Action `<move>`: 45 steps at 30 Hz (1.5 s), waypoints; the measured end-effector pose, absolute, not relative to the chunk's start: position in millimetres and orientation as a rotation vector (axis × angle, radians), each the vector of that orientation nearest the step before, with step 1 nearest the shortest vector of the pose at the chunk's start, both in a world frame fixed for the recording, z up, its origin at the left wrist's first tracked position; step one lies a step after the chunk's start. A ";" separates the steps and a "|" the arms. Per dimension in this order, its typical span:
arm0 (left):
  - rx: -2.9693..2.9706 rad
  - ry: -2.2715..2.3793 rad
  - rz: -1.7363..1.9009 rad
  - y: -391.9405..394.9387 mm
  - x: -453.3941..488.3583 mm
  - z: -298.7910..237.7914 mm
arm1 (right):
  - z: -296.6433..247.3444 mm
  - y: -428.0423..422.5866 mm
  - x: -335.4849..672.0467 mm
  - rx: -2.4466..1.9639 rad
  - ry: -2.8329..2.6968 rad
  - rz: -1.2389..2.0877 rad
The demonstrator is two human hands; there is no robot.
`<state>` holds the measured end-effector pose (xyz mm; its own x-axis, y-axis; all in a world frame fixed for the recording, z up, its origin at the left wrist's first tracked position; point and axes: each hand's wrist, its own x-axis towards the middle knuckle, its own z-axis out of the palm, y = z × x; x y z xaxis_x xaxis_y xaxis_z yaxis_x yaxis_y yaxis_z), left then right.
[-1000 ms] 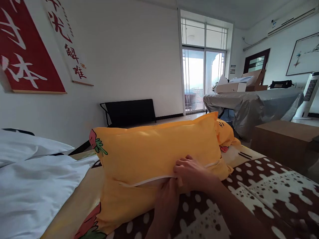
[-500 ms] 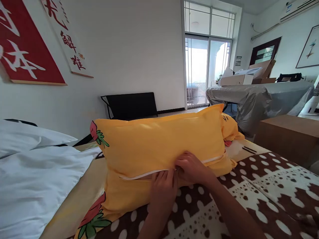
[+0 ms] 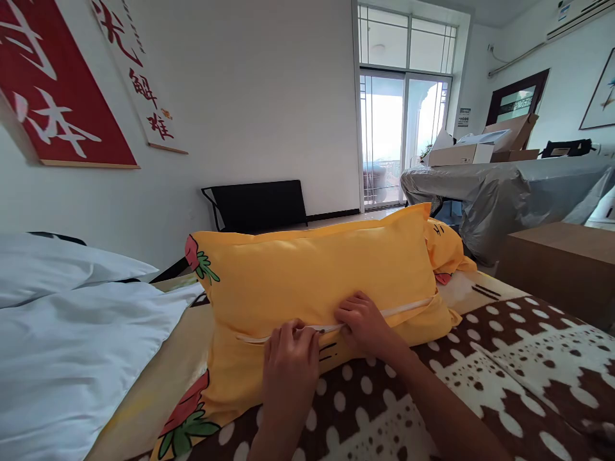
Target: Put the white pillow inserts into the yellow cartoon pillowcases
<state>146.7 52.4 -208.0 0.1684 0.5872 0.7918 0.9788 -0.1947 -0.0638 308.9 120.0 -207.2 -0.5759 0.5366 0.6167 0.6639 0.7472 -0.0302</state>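
A yellow pillowcase [image 3: 307, 269] with strawberry prints at its left corners stands on its long side, filled out by a pillow. Along its lower front runs a white zipper [image 3: 408, 308]. My left hand [image 3: 291, 358] is closed on the zipper left of the middle, fingertips pinched together; the pull itself is hidden under them. Just to the right, my right hand [image 3: 362, 325] grips the pillowcase fabric at the zipper line, fingers curled. Between the hands the zipper edges lie close together. Behind the right end sits another yellow pillow [image 3: 444, 246].
White pillows [image 3: 115, 346] lie at the left. Beneath is a brown and white patterned blanket [image 3: 480, 390]. A cardboard box [image 3: 557, 269] stands at the right, near a plastic-covered table [image 3: 509, 186]. A black folded frame [image 3: 259, 206] leans by the wall.
My left hand has moved left along the zipper, and the gap that showed pink between the edges has closed up there. My right hand stays at nearly the same spot on the pillowcase.
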 end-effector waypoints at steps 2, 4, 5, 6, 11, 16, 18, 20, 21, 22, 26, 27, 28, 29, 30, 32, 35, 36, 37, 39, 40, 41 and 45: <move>-1.952 -1.452 -0.905 54.8 141.3 -207.8 | -208.7 121.1 308.8 -0.880 -2.313 -0.256; -1.993 -1.463 -0.920 58.4 133.8 -207.3 | -209.7 122.3 309.7 -0.851 -2.303 -0.244; -2.021 -1.457 -0.918 60.2 129.0 -206.5 | -209.8 122.8 310.3 -0.838 -2.301 -0.239; -2.060 -1.438 -0.919 61.9 123.8 -205.3 | -209.7 123.0 310.9 -0.825 -2.305 -0.234; -2.258 -1.319 -0.988 65.6 102.2 -197.3 | -207.2 122.1 311.7 -0.811 -2.342 -0.216; -2.319 -1.399 -1.090 62.8 99.7 -195.6 | -207.8 122.5 310.8 -0.826 -2.365 -0.201; -2.371 -1.430 -1.112 60.8 99.9 -194.8 | -207.6 121.5 311.7 -0.843 -2.370 -0.205; -2.425 -1.428 -1.132 58.6 99.5 -193.4 | -205.2 117.4 313.2 -0.856 -2.370 -0.204; -2.447 -1.423 -1.138 57.6 99.2 -192.6 | -202.9 114.0 313.8 -0.858 -2.367 -0.193; -2.466 -1.417 -1.139 56.7 99.1 -191.7 | -199.8 109.7 313.8 -0.856 -2.362 -0.173; -2.511 -1.425 -1.131 54.3 99.5 -188.9 | -180.3 89.9 301.7 -0.788 -2.394 -0.116; -2.518 -1.431 -1.130 54.0 99.8 -188.4 | -174.3 86.1 295.2 -0.772 -2.436 -0.136; -2.527 -1.435 -1.132 53.8 99.9 -188.1 | -168.4 83.2 287.6 -0.770 -2.487 -0.166; -2.535 -1.442 -1.140 53.7 99.9 -187.9 | -162.9 81.2 279.5 -0.787 -2.546 -0.193; -2.542 -1.447 -1.152 53.6 99.8 -187.9 | -158.1 80.3 271.4 -0.823 -2.601 -0.210; -2.559 -1.446 -1.188 53.8 99.3 -188.6 | -152.5 80.5 257.3 -0.941 -2.669 -0.213; -2.576 -1.456 -1.235 54.9 97.7 -191.7 | -157.4 83.8 246.1 -1.052 -2.649 -0.205; -2.579 -1.481 -1.222 55.5 97.0 -193.1 | -162.0 85.4 245.0 -1.042 -2.619 -0.208; -2.569 -1.518 -1.195 56.3 96.2 -194.5 | -167.3 87.0 245.0 -1.009 -2.593 -0.214; -2.513 -1.580 -1.089 58.0 94.1 -197.0 | -178.0 90.9 246.7 -0.923 -2.556 -0.228; -2.475 -1.583 -1.027 58.8 92.8 -197.7 | -182.6 93.1 247.9 -0.891 -2.542 -0.229; -2.434 -1.567 -0.969 59.6 91.3 -198.2 | -186.4 95.4 249.1 -0.872 -2.528 -0.220; -2.326 -1.527 -0.784 61.6 84.6 -196.8 | -197.0 104.5 251.0 -0.806 -2.428 -0.098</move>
